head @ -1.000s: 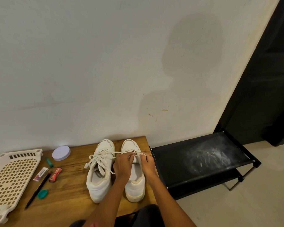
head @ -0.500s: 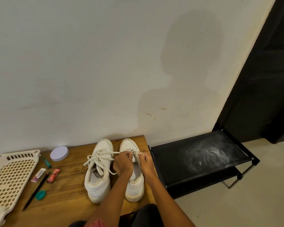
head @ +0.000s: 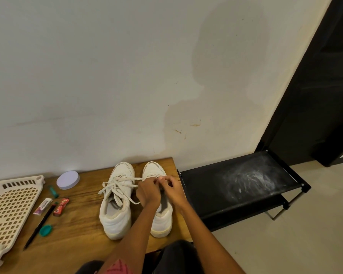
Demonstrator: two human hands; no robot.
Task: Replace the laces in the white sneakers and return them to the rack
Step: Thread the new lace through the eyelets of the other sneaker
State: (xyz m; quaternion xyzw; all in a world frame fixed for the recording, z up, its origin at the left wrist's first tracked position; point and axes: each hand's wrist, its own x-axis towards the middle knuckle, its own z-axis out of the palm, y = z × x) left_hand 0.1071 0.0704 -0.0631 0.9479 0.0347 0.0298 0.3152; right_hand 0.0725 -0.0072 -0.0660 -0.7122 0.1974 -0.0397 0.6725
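Sneakers in white are set side by side on a wooden table (head: 83, 240), toes toward the wall. The right sneaker (head: 159, 216) is worked on by both hands: the left hand (head: 149, 191) and the right hand (head: 173, 189) are curled over its tongue, with its lace pinched between the fingertips near the upper eyelets. The left sneaker (head: 117, 204), just beside it, is already laced, its loose lace ends (head: 119, 189) spread across its top. Right of the right sneaker, beyond the table edge, a black shoe rack (head: 236, 186) with a dusty top shelf is seen. Well left of the sneakers, a cream perforated tray (head: 10, 206), a lilac round lid (head: 68, 180), a black pencil (head: 39, 227) and a teal cap (head: 45, 230) are laid.
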